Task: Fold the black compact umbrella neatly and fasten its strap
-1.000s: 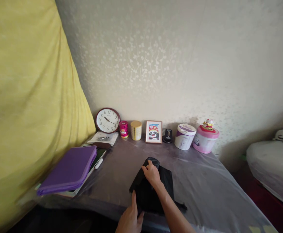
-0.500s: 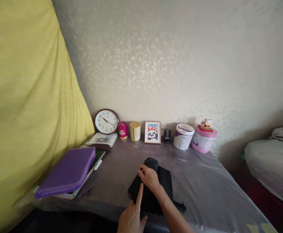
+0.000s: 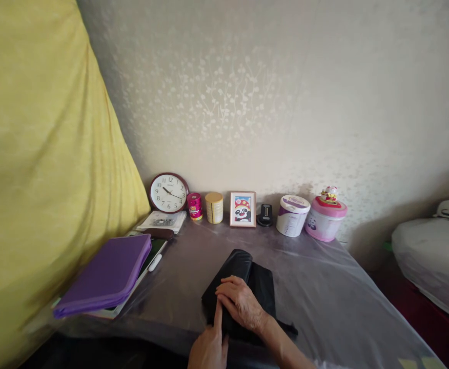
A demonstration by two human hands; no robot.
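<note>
A black piece of thin fabric (image 3: pixel 263 287), perhaps a pouch or bag, lies partly folded over on the table, with a short cord-like end at its lower right. My right hand (image 3: pixel 242 302) rests flat on the folded layer, fingers stretched to the left and pressing down. My left hand (image 3: pixel 210 346) is at the near edge of the fabric, its index finger pointing forward and meeting the right fingertips. The left thumb stands apart, and the other left fingers are mostly hidden.
A purple zip folder (image 3: pixel 105 271) lies on books at the left. Along the wall stand a clock (image 3: pixel 169 192), a pink can (image 3: pixel 195 206), a yellow-lidded can (image 3: pixel 214 208), a panda picture frame (image 3: pixel 242 209), a small black device (image 3: pixel 265 215) and two round tubs (image 3: pixel 292 216).
My right hand has slid nearer to me along the fabric and flattened, now touching my left index finger. The left hand has shifted slightly down. The view has moved a little.
</note>
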